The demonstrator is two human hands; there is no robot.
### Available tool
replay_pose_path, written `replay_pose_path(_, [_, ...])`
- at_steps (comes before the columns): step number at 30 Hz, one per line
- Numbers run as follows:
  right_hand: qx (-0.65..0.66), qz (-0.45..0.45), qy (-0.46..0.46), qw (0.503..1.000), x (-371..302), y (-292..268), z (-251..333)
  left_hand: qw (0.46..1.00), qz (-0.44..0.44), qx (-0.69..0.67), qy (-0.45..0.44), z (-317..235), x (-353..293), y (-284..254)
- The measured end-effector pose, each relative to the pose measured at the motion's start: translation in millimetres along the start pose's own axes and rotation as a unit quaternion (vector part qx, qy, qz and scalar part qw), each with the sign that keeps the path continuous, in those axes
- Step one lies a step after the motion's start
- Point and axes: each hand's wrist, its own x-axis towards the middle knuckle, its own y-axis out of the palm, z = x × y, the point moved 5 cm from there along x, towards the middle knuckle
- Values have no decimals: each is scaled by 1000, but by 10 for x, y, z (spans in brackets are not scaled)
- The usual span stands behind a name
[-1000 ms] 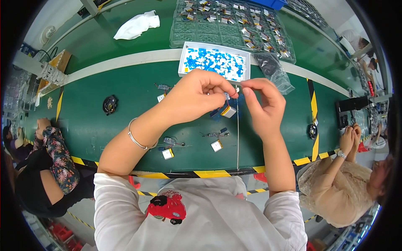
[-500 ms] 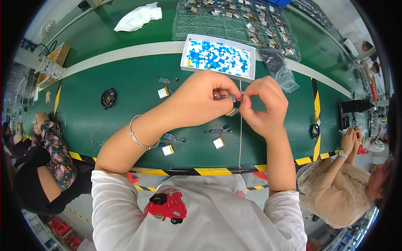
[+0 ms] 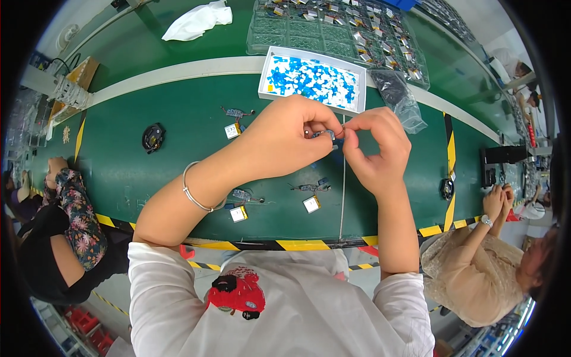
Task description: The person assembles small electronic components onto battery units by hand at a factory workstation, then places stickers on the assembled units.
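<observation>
My left hand is closed around a small circuit board with thin wires, just in front of the white box. Thumb and forefinger of my right hand are pinched at the wire end beside it; what they grip there is too small to make out. Three similar board assemblies lie on the green table: one assembly's battery shows left of my left hand, another battery near my left forearm, and a third battery below my hands. Each is a flat silver pack with a yellow edge, next to its board.
A white box of blue and white small parts stands beyond my hands. Behind it is a clear compartment tray with many assemblies; a plastic bag lies to its right. Black round parts sit left and right. Co-workers work at both sides.
The silver-yellow battery seen under my fingers earlier is now mostly hidden. My hands have shifted only slightly, still together at the board; the whole view has moved a little.
</observation>
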Motion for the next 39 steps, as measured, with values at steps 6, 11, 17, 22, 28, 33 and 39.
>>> replay_pose_path(6, [44, -32, 84, 995, -11, 8, -122, 996, -24, 80, 36, -45, -11, 5])
replay_pose_path(11, [-70, -64, 158, 983, -3, -34, -596, 991, -18, 131, -15, -8, 9, -20])
replay_pose_path(17, [-113, -63, 105, 986, -15, -46, -370, 998, -44, 12, -45, 108, 69, -110])
replay_pose_path(22, [38, 46, 67, 996, -113, 187, 132, 987, -70, -135, -50, 237, -51, -104])
replay_pose_path(28, [164, 76, 144, 973, -220, 169, 28, 989, -91, -75, -93, 106, -711, -244])
replay_pose_path(33, [233, 67, 232, 942, -254, 94, 12, 730, -376, 565, -79, 127, -1317, -1307])
replay_pose_path(39, [244, 74, 216, 943, -261, 99, 99, 754, -391, 511, -135, 446, -1567, -1644])
